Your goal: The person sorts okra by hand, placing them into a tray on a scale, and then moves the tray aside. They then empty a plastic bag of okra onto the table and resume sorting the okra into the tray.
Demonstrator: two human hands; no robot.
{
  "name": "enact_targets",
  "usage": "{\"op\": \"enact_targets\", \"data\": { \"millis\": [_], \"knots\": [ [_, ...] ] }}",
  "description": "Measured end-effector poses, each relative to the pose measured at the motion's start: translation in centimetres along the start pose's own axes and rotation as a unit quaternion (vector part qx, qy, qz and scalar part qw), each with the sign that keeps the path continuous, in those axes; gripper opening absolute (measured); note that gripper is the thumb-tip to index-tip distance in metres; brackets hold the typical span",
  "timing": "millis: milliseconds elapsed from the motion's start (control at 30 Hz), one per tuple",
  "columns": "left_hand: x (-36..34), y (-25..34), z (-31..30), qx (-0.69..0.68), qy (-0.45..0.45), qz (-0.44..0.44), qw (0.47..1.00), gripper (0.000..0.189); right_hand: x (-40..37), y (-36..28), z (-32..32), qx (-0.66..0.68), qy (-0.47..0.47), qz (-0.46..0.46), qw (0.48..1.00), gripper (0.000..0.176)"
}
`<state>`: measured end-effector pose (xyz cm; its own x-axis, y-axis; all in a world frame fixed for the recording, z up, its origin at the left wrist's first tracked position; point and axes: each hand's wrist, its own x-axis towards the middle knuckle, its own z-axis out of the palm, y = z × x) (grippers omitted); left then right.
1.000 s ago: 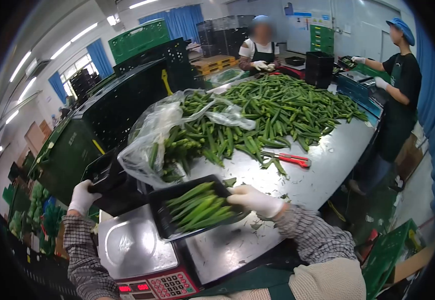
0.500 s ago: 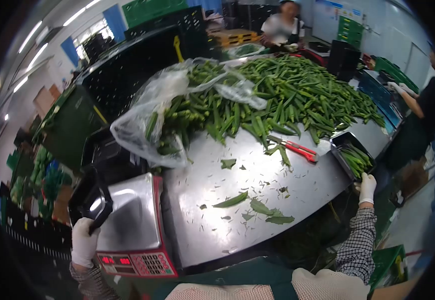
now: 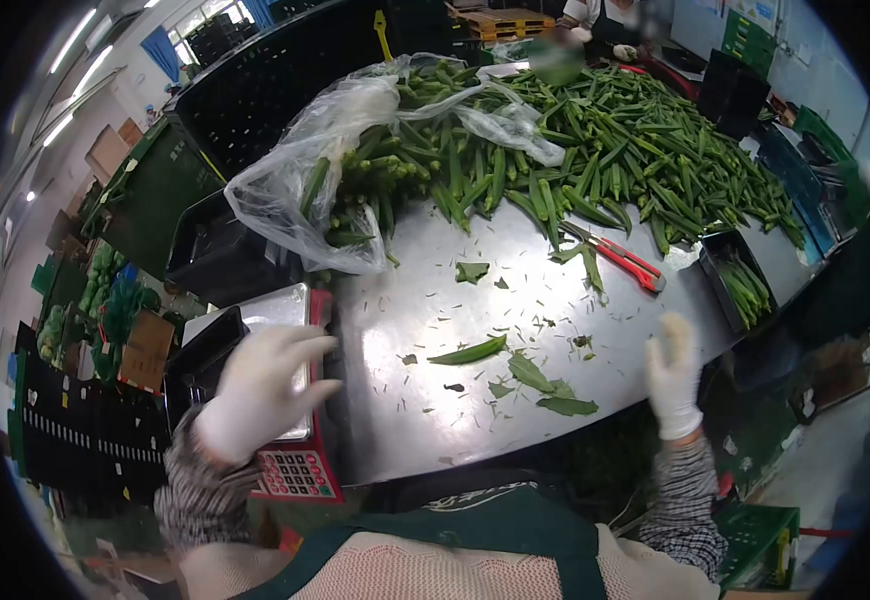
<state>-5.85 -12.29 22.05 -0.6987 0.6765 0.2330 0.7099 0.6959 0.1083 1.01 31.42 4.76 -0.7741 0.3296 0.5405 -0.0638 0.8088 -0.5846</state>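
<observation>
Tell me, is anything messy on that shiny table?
Yes, a little. One loose okra pod lies apart from the big okra heap, near leaf pieces and scattered scraps on the metal table. It looks untidy because most other okra is piled together.

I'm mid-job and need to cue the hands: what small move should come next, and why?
Probably reach the right hand to the okra heap for some pods. That hand looks empty, the far-right tray holds okra, and the black tray at the scale, partly hidden by the open left hand, shows no okra in its visible part.
</observation>
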Motion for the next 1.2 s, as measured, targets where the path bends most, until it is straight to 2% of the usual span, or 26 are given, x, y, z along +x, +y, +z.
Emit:
{"op": "enact_targets", "data": {
  "millis": [67, 133, 200, 267, 367, 467, 500, 533, 600, 700, 833, 933, 1000, 1100, 1200],
  "knots": [
    [3.9, 0.6, 3.7, -0.011, -0.095, 0.072, 0.993, 0.035, -0.7, -4.2, 1.8, 0.001, -0.058, -0.091, 0.994, 0.039],
    [7.7, 1.9, 7.8, 0.039, -0.214, 0.05, 0.975, 0.033, -1.8, -6.6, 3.5, 0.087, -0.094, -0.088, 0.988, 0.033],
    [10.4, 3.1, 11.4, 0.063, -0.288, 0.009, 0.955, 0.023, -2.8, -7.8, 4.5, 0.086, -0.112, -0.102, 0.985, 0.034],
    [12.1, 4.9, 13.3, 0.05, -0.338, -0.011, 0.94, 0.023, -3.4, -8.1, 4.8, 0.104, -0.116, -0.097, 0.983, 0.033],
    [12.4, 3.7, 18.2, 0.058, -0.307, 0.038, 0.949, 0.026, -4.0, -7.5, 4.5, 0.111, -0.109, -0.101, 0.983, 0.033],
    [13.0, 3.2, 15.5, -0.149, -0.258, -0.027, 0.954, 0.025, -3.8, -7.1, 3.1, 0.12, -0.101, -0.084, 0.984, 0.03],
    [13.3, 2.5, 13.3, -0.317, -0.294, -0.047, 0.9, 0.021, -3.8, -7.0, 2.7, 0.122, -0.106, -0.067, 0.985, 0.029],
    [13.1, 2.0, 12.3, -0.477, -0.284, -0.084, 0.827, 0.024, -3.6, -7.0, 2.7, 0.127, -0.11, -0.054, 0.984, 0.029],
    [12.5, 2.5, 9.3, -0.669, -0.235, -0.151, 0.689, 0.029, -3.4, -6.5, 3.0, 0.121, -0.109, -0.068, 0.984, 0.028],
    [11.4, 2.0, 7.9, -0.755, -0.196, -0.139, 0.61, 0.032, -3.5, -6.8, 3.7, 0.11, -0.111, -0.079, 0.985, 0.028],
    [9.3, 1.0, 4.2, -0.736, -0.139, -0.14, 0.648, 0.034, -3.3, -7.3, 4.1, 0.117, -0.121, -0.092, 0.981, 0.029],
    [7.0, -0.5, 1.9, -0.769, -0.094, -0.125, 0.62, 0.034, -2.5, -8.1, 4.8, 0.138, -0.122, -0.113, 0.976, 0.029],
    [6.2, -1.1, 2.5, -0.761, -0.082, -0.144, 0.627, 0.035, -1.2, -10.3, 4.6, 0.169, -0.14, -0.11, 0.969, 0.03],
    [6.3, -0.3, 4.7, -0.742, -0.08, -0.172, 0.643, 0.036, 2.0, -16.3, 4.6, 0.174, -0.12, -0.27, 0.939, 0.045],
    [6.1, 0.9, 5.9, -0.707, -0.063, -0.155, 0.687, 0.038, 3.7, -21.7, 4.1, 0.153, -0.13, -0.372, 0.906, 0.058]
  ]
}}
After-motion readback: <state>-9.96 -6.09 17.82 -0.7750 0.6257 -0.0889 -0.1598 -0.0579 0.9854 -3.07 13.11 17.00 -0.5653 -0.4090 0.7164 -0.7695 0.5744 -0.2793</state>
